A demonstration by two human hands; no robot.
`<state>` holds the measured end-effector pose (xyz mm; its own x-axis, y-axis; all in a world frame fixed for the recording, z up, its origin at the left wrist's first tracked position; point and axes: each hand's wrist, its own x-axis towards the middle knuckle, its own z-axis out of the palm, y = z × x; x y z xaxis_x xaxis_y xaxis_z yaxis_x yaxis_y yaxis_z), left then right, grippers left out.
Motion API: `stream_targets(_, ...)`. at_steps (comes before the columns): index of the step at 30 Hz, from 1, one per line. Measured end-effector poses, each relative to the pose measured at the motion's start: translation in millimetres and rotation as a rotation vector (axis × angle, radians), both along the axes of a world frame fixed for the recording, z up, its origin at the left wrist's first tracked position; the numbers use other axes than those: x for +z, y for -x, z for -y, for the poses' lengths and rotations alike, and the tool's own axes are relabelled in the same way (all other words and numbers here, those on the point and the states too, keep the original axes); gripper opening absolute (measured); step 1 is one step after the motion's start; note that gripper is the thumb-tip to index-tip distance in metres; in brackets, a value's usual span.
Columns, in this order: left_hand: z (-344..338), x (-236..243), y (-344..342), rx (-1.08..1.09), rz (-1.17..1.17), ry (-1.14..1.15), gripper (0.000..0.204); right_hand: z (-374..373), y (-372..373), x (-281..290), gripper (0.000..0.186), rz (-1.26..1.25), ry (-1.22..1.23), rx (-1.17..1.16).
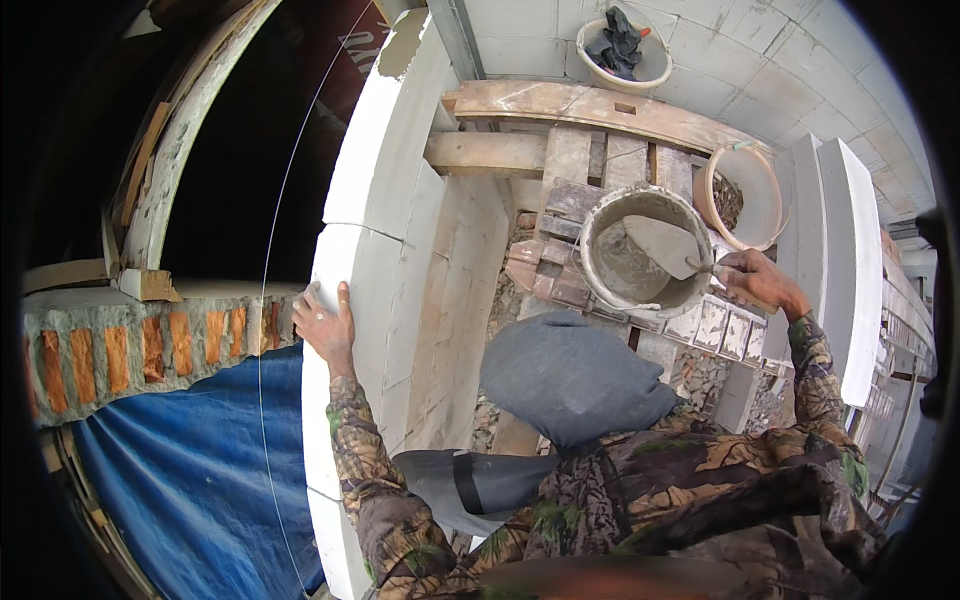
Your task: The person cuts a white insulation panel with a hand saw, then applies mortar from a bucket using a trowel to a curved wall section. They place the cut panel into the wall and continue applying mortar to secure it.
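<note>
In right fingers (738,262), part-hidden trowel (662,246)

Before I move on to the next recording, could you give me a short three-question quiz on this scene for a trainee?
1. Short answer: Which tool does the right hand hold by its handle, with the blade over the grey mortar in the bucket?
2. True or false: The left hand is gripping the bucket's rim.
3. Multiple choice: What colour is the tarp at the lower left of the picture? A) yellow B) blue C) red

Key:
1. A trowel.
2. False; it rests on the top of the white block wall.
3. B.
</note>
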<state>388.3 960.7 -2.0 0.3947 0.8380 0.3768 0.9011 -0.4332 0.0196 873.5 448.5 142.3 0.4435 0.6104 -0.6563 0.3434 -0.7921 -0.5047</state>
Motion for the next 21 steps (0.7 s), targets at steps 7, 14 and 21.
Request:
stream_targets(7,-0.4,1.7,-1.3,0.016,-0.008,0.009,0.07,-102.2,31.4,45.8,0.049,0.042,-0.202,-0.043)
stream_targets(14,3.6,10.0,-5.1,0.047,-0.001,0.066,0.071,-336.8,51.5,-24.4,0.036,-0.461,-0.721,0.097)
stream_targets(21,4.6,15.6,-7.2,0.073,0.023,0.132,0.067,-544.7,84.0,-95.8,0.027,-1.199,-0.851,-0.56)
